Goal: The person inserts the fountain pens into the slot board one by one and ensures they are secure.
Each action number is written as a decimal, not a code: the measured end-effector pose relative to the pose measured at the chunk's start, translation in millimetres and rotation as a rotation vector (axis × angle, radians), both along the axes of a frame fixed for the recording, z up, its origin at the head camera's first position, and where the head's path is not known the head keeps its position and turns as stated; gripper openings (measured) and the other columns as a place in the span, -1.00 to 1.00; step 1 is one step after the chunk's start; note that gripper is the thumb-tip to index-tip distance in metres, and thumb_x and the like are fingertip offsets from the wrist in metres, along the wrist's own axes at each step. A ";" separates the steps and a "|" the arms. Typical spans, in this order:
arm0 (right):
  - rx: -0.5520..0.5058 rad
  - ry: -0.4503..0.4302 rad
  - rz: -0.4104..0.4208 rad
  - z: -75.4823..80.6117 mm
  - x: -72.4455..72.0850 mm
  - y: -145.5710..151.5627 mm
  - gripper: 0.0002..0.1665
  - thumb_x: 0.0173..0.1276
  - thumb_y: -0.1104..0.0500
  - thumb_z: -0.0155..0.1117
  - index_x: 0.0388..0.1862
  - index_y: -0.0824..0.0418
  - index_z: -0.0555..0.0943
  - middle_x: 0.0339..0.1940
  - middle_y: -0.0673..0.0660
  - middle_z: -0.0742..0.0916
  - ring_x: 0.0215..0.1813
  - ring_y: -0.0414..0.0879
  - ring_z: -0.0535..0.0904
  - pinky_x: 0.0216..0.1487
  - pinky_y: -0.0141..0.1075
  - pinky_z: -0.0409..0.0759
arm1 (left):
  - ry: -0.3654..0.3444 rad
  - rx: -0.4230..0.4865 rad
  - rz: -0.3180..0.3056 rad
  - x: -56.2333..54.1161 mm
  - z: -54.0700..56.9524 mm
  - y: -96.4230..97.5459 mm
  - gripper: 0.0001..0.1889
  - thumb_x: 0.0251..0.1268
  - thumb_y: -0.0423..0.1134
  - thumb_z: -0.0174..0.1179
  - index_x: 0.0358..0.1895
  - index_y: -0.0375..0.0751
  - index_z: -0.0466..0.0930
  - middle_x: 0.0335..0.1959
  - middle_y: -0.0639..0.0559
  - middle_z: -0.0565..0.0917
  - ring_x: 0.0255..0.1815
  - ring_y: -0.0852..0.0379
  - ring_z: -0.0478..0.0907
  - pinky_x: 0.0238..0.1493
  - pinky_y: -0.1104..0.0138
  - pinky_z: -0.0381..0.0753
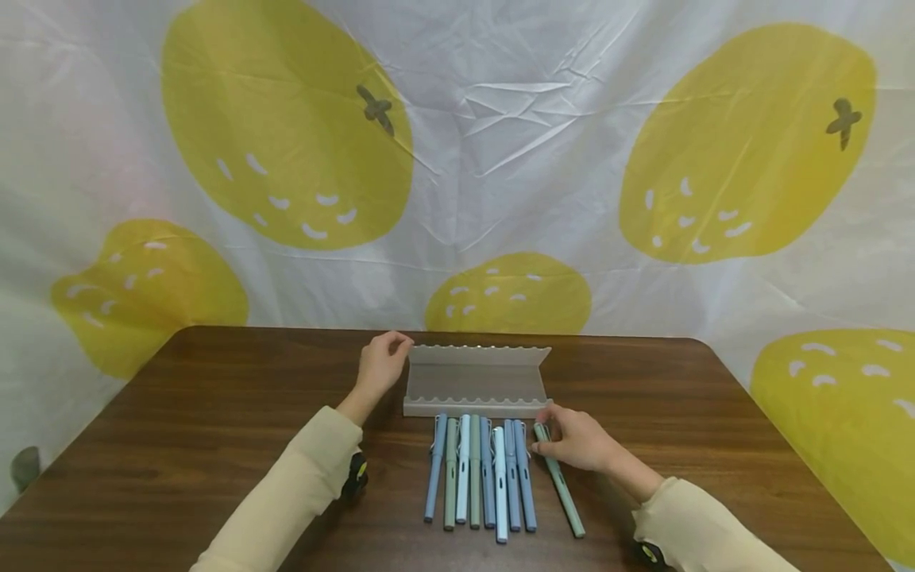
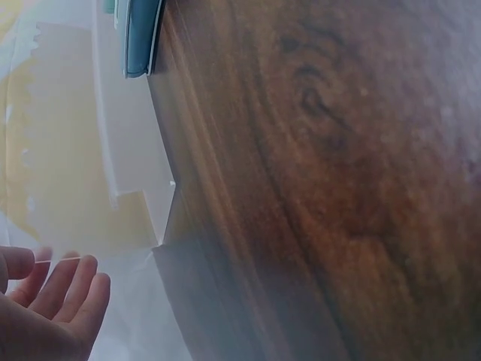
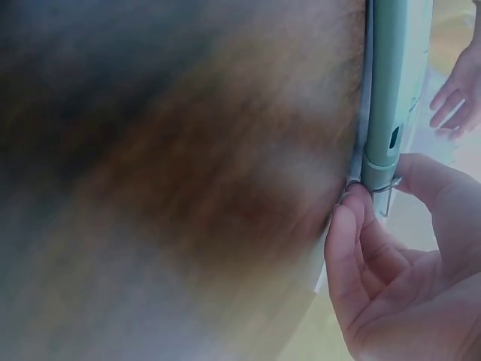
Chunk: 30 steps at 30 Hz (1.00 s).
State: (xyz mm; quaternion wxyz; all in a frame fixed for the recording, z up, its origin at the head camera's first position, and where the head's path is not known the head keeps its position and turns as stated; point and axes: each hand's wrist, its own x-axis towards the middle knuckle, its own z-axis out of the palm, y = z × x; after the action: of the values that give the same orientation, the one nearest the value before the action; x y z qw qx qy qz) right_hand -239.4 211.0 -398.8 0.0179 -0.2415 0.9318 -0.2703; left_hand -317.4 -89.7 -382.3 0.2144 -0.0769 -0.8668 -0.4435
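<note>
Left hand [image 1: 380, 367] pinches a translucent plastic scalloped rack [image 1: 475, 384] near the far edge of the brown wooden table [image 1: 214, 445]; right hand [image 1: 582, 439] pinches a sage-green pen [image 1: 565, 492], apparently for racking; next calls for steady lifting.

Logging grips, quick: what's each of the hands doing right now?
Left hand: closed, pinching the translucent scalloped tray at its far left corner.
Right hand: closed, pinching the rightmost green pen.

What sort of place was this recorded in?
Probably an indoor tabletop recording setup: a lemon-print cloth hangs behind a wood-grained table, where pens lie in front of a scalloped-edged holder.
</note>
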 end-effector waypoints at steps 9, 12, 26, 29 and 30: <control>-0.077 -0.010 -0.077 7.7 0.0 1.4 -0.67 0.13 0.21 0.26 -0.15 0.32 0.46 -0.67 -0.01 0.48 -0.73 -0.21 0.40 -0.68 -0.35 0.38 | -0.047 0.014 0.022 -1.5 -1.2 -0.8 -0.84 0.17 -0.28 0.10 -0.36 -0.33 0.59 -0.41 -0.14 0.63 -0.34 -0.04 0.54 -0.25 0.15 0.44; -0.106 -0.011 -0.077 11.1 -2.0 4.2 -0.70 0.16 0.22 0.23 -0.14 0.30 0.45 -0.66 -0.02 0.50 -0.72 -0.20 0.42 -0.67 -0.33 0.41 | -0.049 0.011 0.023 -1.6 -1.7 -1.6 -0.84 0.16 -0.28 0.10 -0.36 -0.33 0.59 -0.42 -0.13 0.63 -0.34 -0.04 0.54 -0.25 0.15 0.44; -0.183 0.153 -0.144 37.8 -13.1 12.1 -0.66 0.16 0.13 0.25 -0.15 0.24 0.40 -0.64 -0.02 0.53 -0.66 -0.19 0.39 -0.62 -0.30 0.36 | -0.041 -0.001 0.019 -2.9 -2.3 -2.9 -0.84 0.15 -0.27 0.11 -0.37 -0.33 0.58 -0.42 -0.13 0.62 -0.33 -0.05 0.52 -0.24 0.14 0.43; -0.191 0.192 -0.173 40.9 -15.9 10.7 -0.65 0.15 0.10 0.26 -0.17 0.24 0.40 -0.62 -0.02 0.53 -0.66 -0.18 0.39 -0.61 -0.29 0.37 | -0.044 0.002 0.017 -3.1 -2.5 -3.0 -0.84 0.15 -0.27 0.12 -0.37 -0.34 0.58 -0.43 -0.13 0.62 -0.34 -0.05 0.52 -0.25 0.15 0.43; -0.194 0.202 -0.184 42.0 -16.7 10.0 -0.65 0.15 0.11 0.26 -0.18 0.23 0.40 -0.62 -0.01 0.53 -0.66 -0.18 0.38 -0.60 -0.28 0.36 | -0.043 0.002 0.016 -2.9 -2.5 -3.0 -0.84 0.15 -0.28 0.12 -0.37 -0.34 0.58 -0.43 -0.13 0.62 -0.35 -0.05 0.52 -0.25 0.15 0.43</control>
State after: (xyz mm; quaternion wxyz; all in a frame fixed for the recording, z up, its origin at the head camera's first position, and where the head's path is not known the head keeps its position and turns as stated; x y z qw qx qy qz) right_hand -256.0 221.0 -356.8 -0.1242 -0.1820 0.9165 -0.3338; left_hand -320.3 -92.7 -384.7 0.1994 -0.0606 -0.8714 -0.4441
